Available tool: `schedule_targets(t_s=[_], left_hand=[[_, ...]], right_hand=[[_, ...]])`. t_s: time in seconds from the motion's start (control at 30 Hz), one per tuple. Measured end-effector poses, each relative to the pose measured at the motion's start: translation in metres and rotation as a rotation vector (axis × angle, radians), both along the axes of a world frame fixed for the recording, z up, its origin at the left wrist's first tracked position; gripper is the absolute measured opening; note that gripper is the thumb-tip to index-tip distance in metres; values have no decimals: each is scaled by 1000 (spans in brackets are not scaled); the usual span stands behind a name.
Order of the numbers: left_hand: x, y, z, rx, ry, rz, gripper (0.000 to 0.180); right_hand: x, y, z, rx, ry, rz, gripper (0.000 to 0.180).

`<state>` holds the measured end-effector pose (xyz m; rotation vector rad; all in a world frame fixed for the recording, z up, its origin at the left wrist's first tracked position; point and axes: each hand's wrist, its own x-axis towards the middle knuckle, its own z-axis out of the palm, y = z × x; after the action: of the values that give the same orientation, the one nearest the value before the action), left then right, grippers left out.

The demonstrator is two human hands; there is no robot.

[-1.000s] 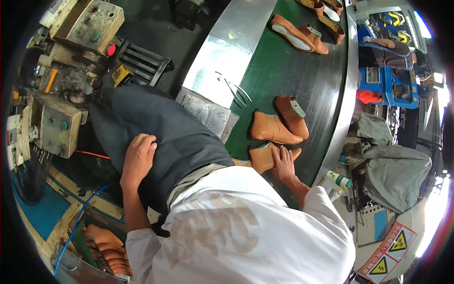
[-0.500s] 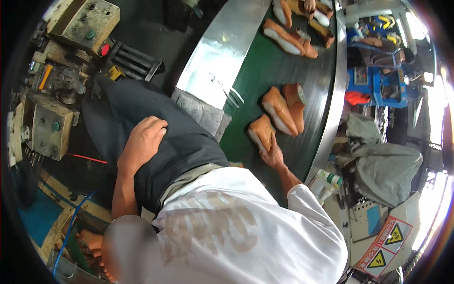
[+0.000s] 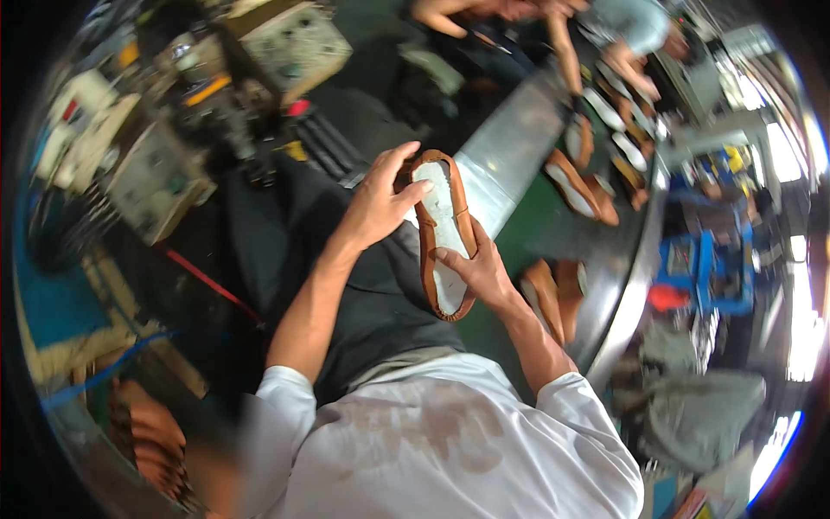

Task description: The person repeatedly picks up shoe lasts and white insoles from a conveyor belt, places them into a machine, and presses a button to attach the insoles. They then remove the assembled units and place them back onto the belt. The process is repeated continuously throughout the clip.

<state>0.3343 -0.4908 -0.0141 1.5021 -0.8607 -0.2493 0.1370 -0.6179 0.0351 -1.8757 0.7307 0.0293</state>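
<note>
Both hands hold one tan leather shoe upper [image 3: 443, 227] with its white insole side facing up, raised above my lap. My left hand [image 3: 377, 201] grips its far end, with the fingers curled over the rim. My right hand [image 3: 478, 268] clasps its near end from the right, thumb on the white insole. I wear a white shirt and a dark apron.
A green conveyor belt [image 3: 527, 238] with a shiny metal rim runs on my right, carrying two tan shoes [image 3: 553, 290] close by and several more [image 3: 584, 182] further along. Other people's arms [image 3: 562, 35] work at the belt's far end. Machines [image 3: 164, 173] stand at left; brown shoes [image 3: 147, 428] are stacked at lower left.
My right hand has lifted a tan shoe off the belt. My left hand has left my lap and taken its other end. The view has swung upward.
</note>
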Motion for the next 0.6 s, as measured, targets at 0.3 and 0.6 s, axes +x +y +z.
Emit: schedule_targets(t_s=[0.3, 0.6], left_hand=[[13, 151, -27, 136, -205, 865, 19], [-10, 168, -32, 284, -309, 824, 24]], right_hand=[[102, 104, -57, 272, -102, 504, 93], [176, 105, -49, -235, -473, 736, 53]])
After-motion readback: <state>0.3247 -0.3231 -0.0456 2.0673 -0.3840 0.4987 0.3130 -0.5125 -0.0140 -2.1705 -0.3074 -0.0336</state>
